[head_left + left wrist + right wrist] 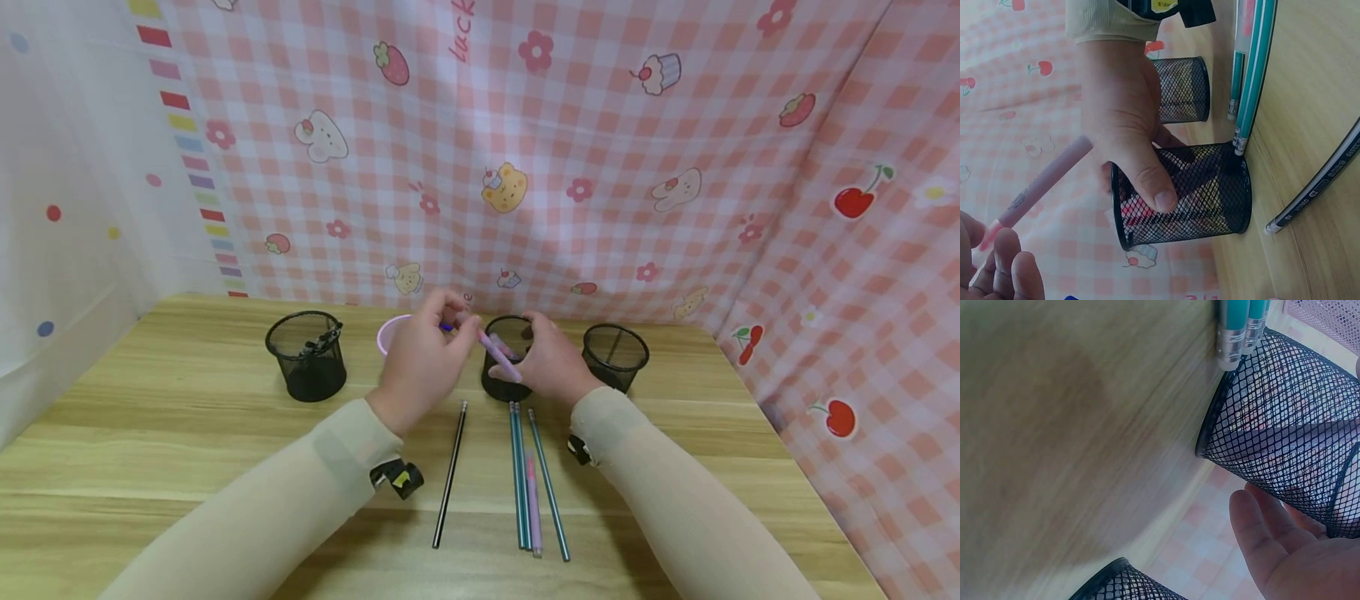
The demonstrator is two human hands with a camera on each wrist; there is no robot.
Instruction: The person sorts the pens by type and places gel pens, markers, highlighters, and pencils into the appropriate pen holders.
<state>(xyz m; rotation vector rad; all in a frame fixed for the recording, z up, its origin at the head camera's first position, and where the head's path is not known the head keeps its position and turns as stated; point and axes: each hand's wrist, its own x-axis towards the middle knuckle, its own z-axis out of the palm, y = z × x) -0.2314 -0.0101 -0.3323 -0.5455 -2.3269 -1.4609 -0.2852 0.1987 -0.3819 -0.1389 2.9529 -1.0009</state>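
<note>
In the head view my left hand (431,354) pinches a light purple pen (504,363) by its pink end, and the pen slants down past the front of a black mesh pen cup (498,388). My right hand (555,362) grips that cup from the right. The left wrist view has the right thumb (1154,181) pressed along the mesh wall, and the cup stands on the table. Fingers (1260,519) curve round its far side in the right wrist view. Through the mesh, pink and purple shapes show inside the cup.
A black mesh cup (311,375) with small black pieces stands left. The pink cup (385,335) is partly behind my left hand. Another black mesh cup (617,354) stands right. In front lie a black pencil (450,475), several teal pencils (550,483) and a second purple pen (533,508).
</note>
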